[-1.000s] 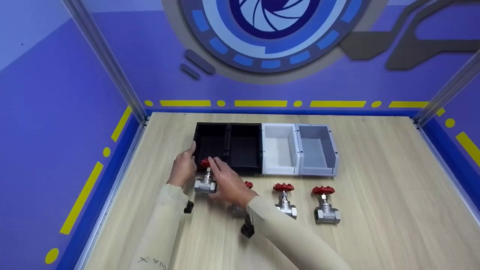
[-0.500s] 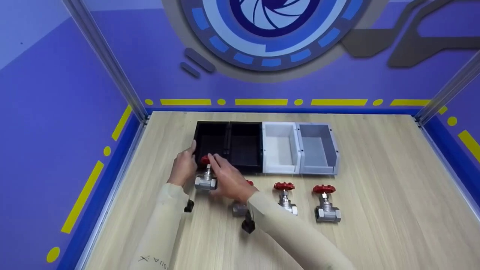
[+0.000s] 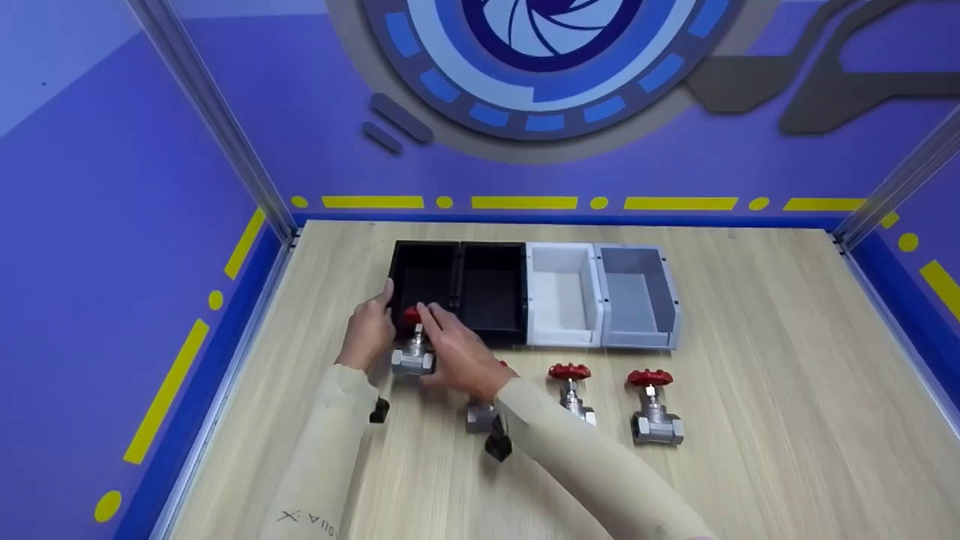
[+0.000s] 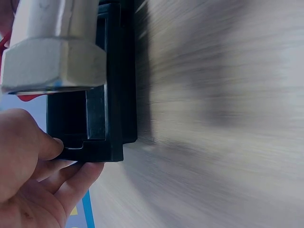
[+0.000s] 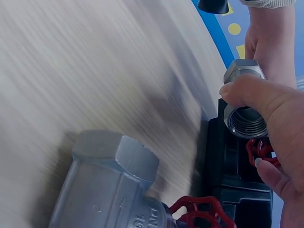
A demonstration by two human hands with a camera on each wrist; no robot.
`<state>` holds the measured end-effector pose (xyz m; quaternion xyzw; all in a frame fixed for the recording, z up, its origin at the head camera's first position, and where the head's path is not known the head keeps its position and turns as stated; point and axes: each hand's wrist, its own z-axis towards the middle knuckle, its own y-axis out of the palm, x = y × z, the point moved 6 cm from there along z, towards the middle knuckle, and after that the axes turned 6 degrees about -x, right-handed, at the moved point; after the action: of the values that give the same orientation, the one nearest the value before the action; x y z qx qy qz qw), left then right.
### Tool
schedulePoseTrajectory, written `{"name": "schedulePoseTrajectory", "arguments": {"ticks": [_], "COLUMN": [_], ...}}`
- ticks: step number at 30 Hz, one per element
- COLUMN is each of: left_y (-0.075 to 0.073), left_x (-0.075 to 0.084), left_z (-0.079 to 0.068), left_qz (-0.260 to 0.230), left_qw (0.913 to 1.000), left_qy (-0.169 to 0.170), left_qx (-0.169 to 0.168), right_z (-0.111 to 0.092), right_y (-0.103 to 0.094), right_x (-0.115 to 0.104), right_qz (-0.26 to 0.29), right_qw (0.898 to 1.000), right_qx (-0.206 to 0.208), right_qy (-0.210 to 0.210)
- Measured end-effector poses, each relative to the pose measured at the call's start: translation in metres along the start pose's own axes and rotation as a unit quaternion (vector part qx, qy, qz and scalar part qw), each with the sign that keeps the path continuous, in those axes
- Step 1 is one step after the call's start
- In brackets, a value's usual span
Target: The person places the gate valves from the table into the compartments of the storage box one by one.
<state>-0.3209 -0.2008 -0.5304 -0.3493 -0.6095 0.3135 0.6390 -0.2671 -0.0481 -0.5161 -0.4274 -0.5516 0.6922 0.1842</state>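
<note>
My left hand (image 3: pixel 367 334) grips the left side wall of the leftmost black bin (image 4: pixel 113 118), thumb over its edge and fingers along the outside. In my right hand (image 3: pixel 461 356) is a gate valve (image 3: pixel 412 361) with a silver body and a red handwheel (image 5: pixel 261 151). That valve is upright at the front of the same bin, its handwheel overlapping the bin's front part in the head view. In the right wrist view, my thumb and a finger lie on the valve's body and by its wheel. A second valve (image 3: pixel 481 418) stands under my right wrist, partly hidden.
Right of the gripped bin, a second black bin (image 3: pixel 491 300), a white bin (image 3: pixel 598 315) and a grey bin (image 3: pixel 667 304) stand side by side. Two more red-wheeled valves (image 3: pixel 574 405) (image 3: pixel 656 427) stand on the wooden table (image 3: pixel 765 375). Printed walls enclose the back and sides.
The right hand and its valve have edged slightly forward, toward the bin. The left hand keeps its grip on the bin's side, and the head view has shifted a little.
</note>
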Motion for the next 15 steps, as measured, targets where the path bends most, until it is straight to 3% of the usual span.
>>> {"name": "schedulePoseTrajectory", "arguments": {"ticks": [15], "left_y": [0.0004], "left_x": [-0.002], "left_z": [0.0008], "left_qz": [-0.018], "left_qw": [0.9998], "left_qy": [0.005], "left_qx": [0.002], "right_z": [0.0048], "right_y": [-0.0055], "right_x": [0.0031], "right_qz": [-0.003], "right_qw": [1.0], "right_qx": [-0.007], "right_qy": [0.002]}}
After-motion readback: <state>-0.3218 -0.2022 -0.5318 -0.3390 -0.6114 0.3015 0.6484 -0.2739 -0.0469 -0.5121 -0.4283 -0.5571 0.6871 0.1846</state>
